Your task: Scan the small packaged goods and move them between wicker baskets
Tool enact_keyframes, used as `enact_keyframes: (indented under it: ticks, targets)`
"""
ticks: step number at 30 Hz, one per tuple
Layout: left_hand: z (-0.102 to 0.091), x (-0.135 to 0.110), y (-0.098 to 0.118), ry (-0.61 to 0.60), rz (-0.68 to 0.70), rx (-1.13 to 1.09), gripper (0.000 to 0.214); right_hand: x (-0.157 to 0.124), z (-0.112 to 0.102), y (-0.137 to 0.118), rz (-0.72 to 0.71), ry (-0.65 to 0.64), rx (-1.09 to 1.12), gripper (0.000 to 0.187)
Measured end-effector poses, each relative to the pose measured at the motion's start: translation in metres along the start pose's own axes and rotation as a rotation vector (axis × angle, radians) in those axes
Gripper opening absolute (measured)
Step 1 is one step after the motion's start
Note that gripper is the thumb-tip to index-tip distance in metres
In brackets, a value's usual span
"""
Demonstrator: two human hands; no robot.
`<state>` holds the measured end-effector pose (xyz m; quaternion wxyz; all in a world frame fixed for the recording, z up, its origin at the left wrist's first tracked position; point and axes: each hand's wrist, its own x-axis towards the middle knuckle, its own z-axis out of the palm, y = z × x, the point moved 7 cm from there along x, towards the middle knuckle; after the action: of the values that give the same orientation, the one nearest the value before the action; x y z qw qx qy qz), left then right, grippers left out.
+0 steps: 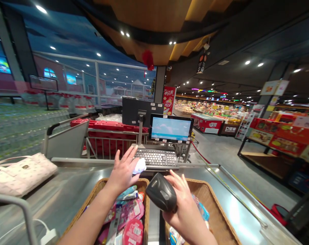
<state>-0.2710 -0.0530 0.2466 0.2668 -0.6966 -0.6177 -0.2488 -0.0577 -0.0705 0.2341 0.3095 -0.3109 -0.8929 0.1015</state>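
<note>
Head view: the left hand (122, 172) holds a small white packet (139, 166) above the left basket (93, 197), thumb pinching it and fingers extended. The right hand (185, 207) is wrapped around the scanner (161, 196) over the counter (67, 190) — its head angled toward the packet, apparently for reading.

Small round ceiling spots (123, 33) light the hall from above and show as hard white dots against the dark ceiling and the blue wall. The far shop floor glows warm and bright, while the near ceiling is dim. The steel counter (236, 211) carries broad pale glare on its right side, and the shadows on it are soft. The monitor screen (171, 128) is washed out to pale blue and unreadable. The white item (139, 166) by the left hand (122, 172) is blown out and smeared. The stacked bottles (19, 126) at the left edge are heavily blurred. Straight lines bow toward the edges. The scanner (161, 195) in the right hand (185, 207) is fairly sharp.
</note>
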Motion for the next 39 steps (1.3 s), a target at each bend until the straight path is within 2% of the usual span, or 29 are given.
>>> enact_keyframes:
  ticks: [14, 20, 24, 31, 39]
  targets:
    - [-0.005, -0.009, -0.013, -0.006, -0.021, -0.052, 0.033, 0.001, 0.010, -0.011, 0.034, -0.091, 0.000, 0.069]
    - [-0.008, -0.011, -0.013, -0.042, -0.035, -0.075, 0.026, 0.001, 0.014, -0.012, 0.039, -0.110, 0.014, 0.069]
    - [-0.006, -0.013, -0.014, -0.059, -0.027, -0.074, 0.029, 0.000, 0.016, -0.014, 0.037, -0.101, 0.016, 0.067]
    - [0.019, -0.026, -0.014, -0.122, 0.032, -0.074, 0.025, -0.002, 0.016, -0.009, 0.052, -0.058, -0.011, 0.065]
    - [0.061, -0.054, -0.015, -0.293, 0.019, -0.123, 0.022, -0.006, 0.016, -0.002, 0.078, -0.053, -0.005, 0.066]
